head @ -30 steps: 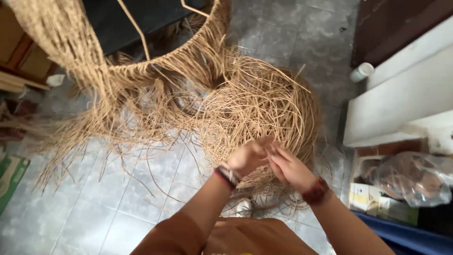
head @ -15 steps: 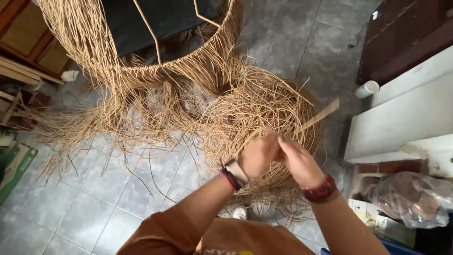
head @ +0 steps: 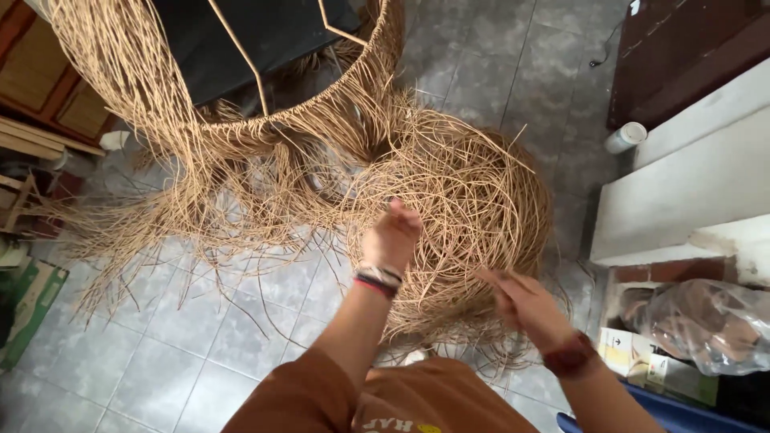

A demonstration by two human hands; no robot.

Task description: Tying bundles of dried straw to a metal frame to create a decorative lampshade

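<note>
A big tangled coil of thin tan rattan strands [head: 465,192] lies on the grey tiled floor in front of me. My left hand [head: 393,235], with a red and black wristband, reaches into the coil's near side, fingers curled shut among the strands. Lower right of it, over the coil's near edge, my right hand [head: 525,306] wears a dark red band. It is blurred with fingers stretched left, so its grip is unclear. At the upper left a round wire-framed woven piece [head: 241,120] trails a long rattan fringe down to the floor.
A white cylinder [head: 624,136] stands by a white ledge [head: 682,184] at the right. Below are a clear plastic bag [head: 706,321], small boxes [head: 634,353] and a blue bin edge [head: 642,417]. Wooden furniture [head: 40,96] and a green item [head: 28,305] sit on the left.
My hands, which met at the coil's near side, have come apart. The left went up into the strands, and the right drew back to the lower right.
</note>
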